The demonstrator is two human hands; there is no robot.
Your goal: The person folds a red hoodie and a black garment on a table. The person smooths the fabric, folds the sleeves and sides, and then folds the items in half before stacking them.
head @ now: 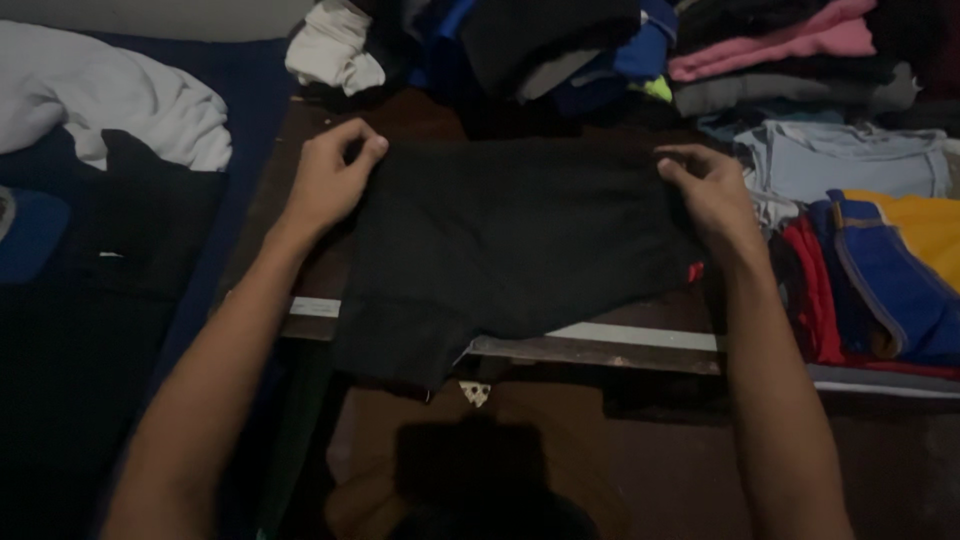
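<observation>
A black garment [510,240] lies spread flat on the dark wooden bench [620,345], its near edge hanging over the front of the bench. The left hand [330,180] pinches the garment's far left corner, fingers curled closed on the cloth with the thumb on top. The right hand [710,190] grips the far right corner the same way, fingers bent down over the fabric edge. Both forearms reach in from the near side of the scene. Just right of the right hand sits a stack of folded clothes: a pale blue shirt [850,160] farther back and a blue, yellow and red piece [890,260] nearer. Along the far edge of the bench is a loose heap of clothes [600,50], with a pink item [780,40] on its right. To the left, a white cloth [110,100] rests on a dark blue bed [250,80].
</observation>
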